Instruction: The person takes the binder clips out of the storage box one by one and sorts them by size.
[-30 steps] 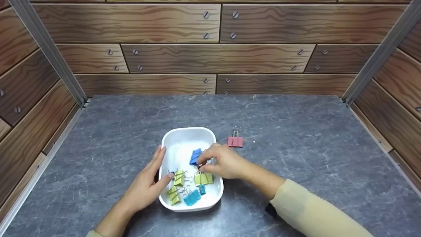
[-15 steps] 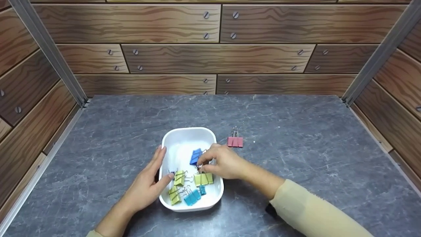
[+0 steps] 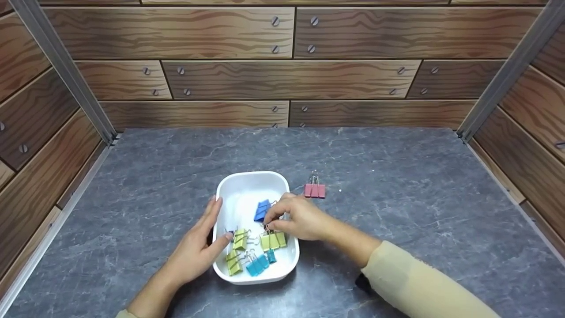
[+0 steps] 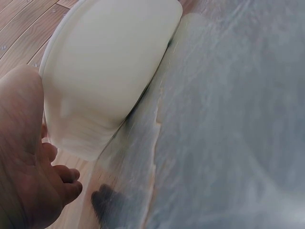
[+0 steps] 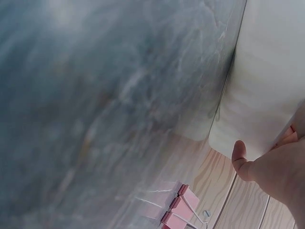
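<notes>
A white plastic tray (image 3: 251, 174) holds several binder clips. My left hand (image 3: 192, 251) holds its left wall, thumb over the rim and fingers along the outside; in the left wrist view this hand (image 4: 33, 157) is beside the tray wall. My right hand (image 3: 300, 216) reaches over the right rim, thumb and forefinger pinching a small dark binder clip (image 3: 266, 227), mostly hidden by the fingertips. Close by lie a blue binder clip (image 3: 261, 210) and a yellow-green binder clip (image 3: 273, 241). Two more yellow-green clips, a larger teal clip (image 3: 258, 265) and a small teal clip (image 3: 271, 256) lie nearer the front.
On the grey marbled table (image 3: 397, 185), a pink binder clip (image 3: 314, 191) lies just right of the tray, its handles pointing away. Wood-patterned panels (image 3: 282, 79) enclose the back and both sides, with metal corner posts (image 3: 507, 66).
Both hands and the tray stay nearly in place. Between my right fingertips the small clip has turned slightly; the reddish-brown patch seen earlier now looks darker.
</notes>
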A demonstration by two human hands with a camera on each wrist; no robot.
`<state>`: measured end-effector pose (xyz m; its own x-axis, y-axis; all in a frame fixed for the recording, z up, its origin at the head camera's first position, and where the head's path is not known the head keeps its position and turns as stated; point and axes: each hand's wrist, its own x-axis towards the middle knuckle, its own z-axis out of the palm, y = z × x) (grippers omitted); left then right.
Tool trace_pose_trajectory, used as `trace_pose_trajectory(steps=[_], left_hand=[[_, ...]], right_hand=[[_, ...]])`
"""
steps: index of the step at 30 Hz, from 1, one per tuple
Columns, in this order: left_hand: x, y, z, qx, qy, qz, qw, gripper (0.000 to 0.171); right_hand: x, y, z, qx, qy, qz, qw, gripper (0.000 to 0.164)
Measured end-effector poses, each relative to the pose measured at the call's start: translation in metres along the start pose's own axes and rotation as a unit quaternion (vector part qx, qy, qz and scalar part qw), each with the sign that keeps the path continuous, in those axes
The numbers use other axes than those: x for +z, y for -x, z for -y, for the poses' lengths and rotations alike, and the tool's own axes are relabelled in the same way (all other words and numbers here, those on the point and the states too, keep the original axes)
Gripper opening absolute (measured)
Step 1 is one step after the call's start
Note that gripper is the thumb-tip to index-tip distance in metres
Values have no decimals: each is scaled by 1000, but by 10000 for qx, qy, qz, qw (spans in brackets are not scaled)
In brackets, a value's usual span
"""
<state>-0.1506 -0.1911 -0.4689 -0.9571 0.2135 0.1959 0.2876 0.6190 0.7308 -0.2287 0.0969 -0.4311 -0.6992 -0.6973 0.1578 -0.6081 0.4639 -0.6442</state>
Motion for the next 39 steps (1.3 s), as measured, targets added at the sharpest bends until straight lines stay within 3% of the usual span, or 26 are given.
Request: trace_pose_trajectory(steps=[13,23,39], left_hand=[[0,1,0,23,24,25,10000,82],[1,3,0,23,-20,-6,10000,83],[-1,1,-1,-48,-16,67,10000,82]], right_hand=[[0,1,2,237,-735,-100,9970,6],[-2,-2,5,277,-1438,-203,9890,9],[-24,3,16,417,-1927,-830,9769,14]])
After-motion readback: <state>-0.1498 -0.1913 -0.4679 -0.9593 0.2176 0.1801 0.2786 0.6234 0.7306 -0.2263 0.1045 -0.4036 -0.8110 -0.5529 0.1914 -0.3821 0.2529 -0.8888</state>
